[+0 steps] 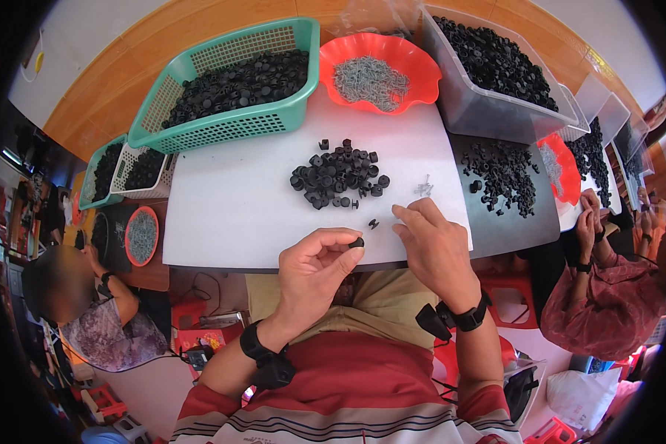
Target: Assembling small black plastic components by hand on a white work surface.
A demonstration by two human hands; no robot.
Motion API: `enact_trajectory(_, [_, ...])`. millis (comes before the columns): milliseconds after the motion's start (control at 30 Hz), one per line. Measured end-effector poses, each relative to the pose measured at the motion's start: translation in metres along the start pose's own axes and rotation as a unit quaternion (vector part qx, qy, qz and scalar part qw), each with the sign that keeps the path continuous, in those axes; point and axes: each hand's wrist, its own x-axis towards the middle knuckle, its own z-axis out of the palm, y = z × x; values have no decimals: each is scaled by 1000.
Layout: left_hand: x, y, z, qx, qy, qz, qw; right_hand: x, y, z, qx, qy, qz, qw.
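My left hand (314,263) is closed in a pinch between thumb and index finger. It holds a small round black plastic cap (357,242) over the near edge of the white work surface (229,200). On the right, my right hand (436,251) is bent over the surface, its thumb and fingertips apart, and nothing shows between them. Just left of its fingers lies one loose black plastic piece (374,223). A few small metal screws or pins (423,185) lie beyond that hand. Farther back is a heap of black plastic pieces (340,175).
At the back stand a green basket (222,122) of black pieces, a red wavy-edged bowl (422,92) of metal pins and a clear bin (488,122) of black parts. More loose parts (499,174) cover a dark board at right. Other people sit on both sides.
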Motion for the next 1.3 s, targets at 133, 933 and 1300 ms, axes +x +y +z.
enact_trajectory(133, [4, 5, -3, 46, -2, 1, 999, 2, 0, 2, 12, 12, -4, 1000])
enact_trajectory(933, [139, 119, -130, 605, 146, 356, 697, -18, -5, -5, 152, 75, 25, 985])
enact_trajectory(1300, [60, 34, -53, 464, -11, 322, 825, -8, 29, -17, 79, 129, 62, 987])
